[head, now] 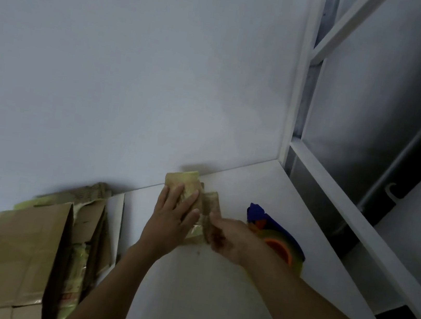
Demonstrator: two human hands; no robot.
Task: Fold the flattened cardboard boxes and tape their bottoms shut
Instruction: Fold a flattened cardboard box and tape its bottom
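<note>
A small cardboard box [186,183] with yellowish tape on it lies on the white table [212,282] near the wall. My left hand [174,208] lies flat on it with straight fingers. My right hand [225,235] pinches a flap or strip of tape at the box's right side; blur hides which. Just behind my right hand, a tape dispenser [274,237] with a blue handle and orange hub stands on the table.
A stack of flattened and folded cardboard boxes [25,254] leans against the wall at the lower left. A white wall [136,66] backs the table. A white metal frame [333,205] and dark gap run along the table's right edge.
</note>
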